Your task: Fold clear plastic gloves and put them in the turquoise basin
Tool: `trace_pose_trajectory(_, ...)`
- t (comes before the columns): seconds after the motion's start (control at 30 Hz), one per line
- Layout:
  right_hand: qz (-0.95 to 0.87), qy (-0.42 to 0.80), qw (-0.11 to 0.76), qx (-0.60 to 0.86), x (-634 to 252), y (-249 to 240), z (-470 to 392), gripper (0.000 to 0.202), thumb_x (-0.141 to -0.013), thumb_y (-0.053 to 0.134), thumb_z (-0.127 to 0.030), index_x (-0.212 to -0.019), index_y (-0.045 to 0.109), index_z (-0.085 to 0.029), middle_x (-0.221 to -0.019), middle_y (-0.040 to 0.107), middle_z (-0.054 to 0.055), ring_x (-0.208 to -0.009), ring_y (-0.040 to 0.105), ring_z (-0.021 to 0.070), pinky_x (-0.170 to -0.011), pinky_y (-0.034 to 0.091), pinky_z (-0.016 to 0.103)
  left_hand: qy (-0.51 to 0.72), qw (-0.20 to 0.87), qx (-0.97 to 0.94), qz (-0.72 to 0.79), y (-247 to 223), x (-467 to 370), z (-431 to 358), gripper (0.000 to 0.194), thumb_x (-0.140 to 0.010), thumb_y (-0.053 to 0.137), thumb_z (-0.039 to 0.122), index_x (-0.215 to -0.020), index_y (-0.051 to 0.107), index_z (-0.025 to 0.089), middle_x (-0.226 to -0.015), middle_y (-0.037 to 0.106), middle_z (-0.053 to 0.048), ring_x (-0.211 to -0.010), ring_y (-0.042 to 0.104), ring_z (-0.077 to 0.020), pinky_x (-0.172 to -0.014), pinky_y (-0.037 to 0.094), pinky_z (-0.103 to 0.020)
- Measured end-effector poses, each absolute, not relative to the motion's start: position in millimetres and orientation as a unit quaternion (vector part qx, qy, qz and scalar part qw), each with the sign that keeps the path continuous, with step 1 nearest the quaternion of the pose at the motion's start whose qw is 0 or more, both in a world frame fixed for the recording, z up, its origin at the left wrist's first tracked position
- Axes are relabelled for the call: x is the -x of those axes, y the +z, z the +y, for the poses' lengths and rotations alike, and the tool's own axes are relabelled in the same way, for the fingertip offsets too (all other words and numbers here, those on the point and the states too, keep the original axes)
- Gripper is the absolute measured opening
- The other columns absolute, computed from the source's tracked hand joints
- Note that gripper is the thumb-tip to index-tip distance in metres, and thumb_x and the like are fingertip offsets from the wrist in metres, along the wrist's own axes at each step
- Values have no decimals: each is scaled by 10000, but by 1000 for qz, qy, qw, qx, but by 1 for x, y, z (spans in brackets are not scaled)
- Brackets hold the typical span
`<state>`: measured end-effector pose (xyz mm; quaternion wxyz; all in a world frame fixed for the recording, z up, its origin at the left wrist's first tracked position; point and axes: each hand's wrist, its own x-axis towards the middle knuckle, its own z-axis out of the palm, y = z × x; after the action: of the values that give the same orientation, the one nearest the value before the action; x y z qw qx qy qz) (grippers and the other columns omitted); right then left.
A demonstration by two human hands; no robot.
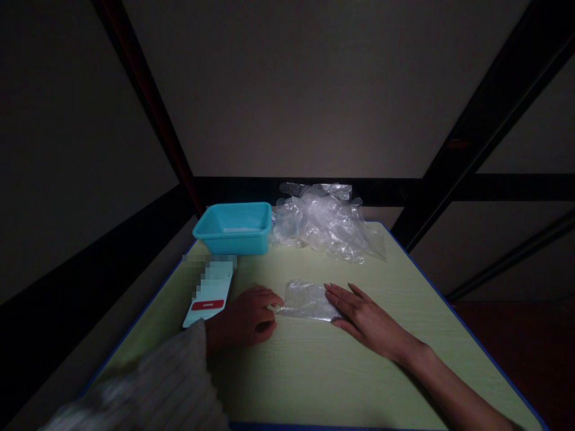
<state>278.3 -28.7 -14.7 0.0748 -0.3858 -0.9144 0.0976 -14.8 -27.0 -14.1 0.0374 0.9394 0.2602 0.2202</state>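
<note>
A folded piece of thin clear plastic, its exact kind hard to make out, lies flat on the table in front of me. My right hand rests flat on its right end, fingers stretched out. At the left end is my left hand, with bent fingers and the thumb apart from them. Its fingertips touch the plastic's narrow left tip. Behind both hands lies a loose heap of crumpled clear plastic, with some finger-like ends that look like disposable gloves.
A turquoise plastic basin stands at the back left, something pale on its bottom. A phone with a lit screen lies in front of it, close to my left hand. The pale green table has a blue edge and stands against a wall.
</note>
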Motion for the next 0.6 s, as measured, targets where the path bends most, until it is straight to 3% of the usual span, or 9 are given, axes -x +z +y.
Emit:
trace_pose_trajectory(0.17, -917, 87, 77, 382, -277, -10, -29, 498, -925, 421, -388, -1360, 399, -145, -1406, 387, 147, -1297, 362, 258, -1066, 283, 527, 255, 29, -928, 271, -14, 9, -28, 157, -766, 491, 141, -624, 552, 168, -877, 647, -72, -793, 577, -182, -744, 452, -324)
trace_pose_trajectory(0.37, -925, 44, 84, 368, -277, -11, -31, 669, -900, 385, -521, -1423, 255, -126, -1463, 248, 168, -1350, 234, 288, -1069, 254, 539, 312, 18, -901, 302, -14, -8, -33, 143, -794, 463, 146, -795, 605, 169, -806, 634, -64, -763, 569, -176, -709, 467, -312)
trace_pose_trajectory(0.5, -920, 22, 73, 384, -278, -23, -33, 814, -862, 333, -625, -1438, 169, -73, -1466, 193, 216, -1357, 187, 318, -1062, 231, 564, 319, 5, -883, 344, -18, -27, -41, 260, -787, 464, 148, -1011, 596, 156, -993, 640, -103, -946, 573, -224, -836, 471, -370)
trace_pose_trajectory(0.6, -918, 6, 63, 391, -278, -31, -33, 841, -854, 306, -648, -1440, 147, -65, -1462, 187, 232, -1358, 187, 319, -1055, 223, 578, 274, 10, -882, 384, -21, -48, -47, 447, -797, 490, 214, -1230, 476, 101, -1219, 561, -161, -1140, 497, -278, -953, 421, -429)
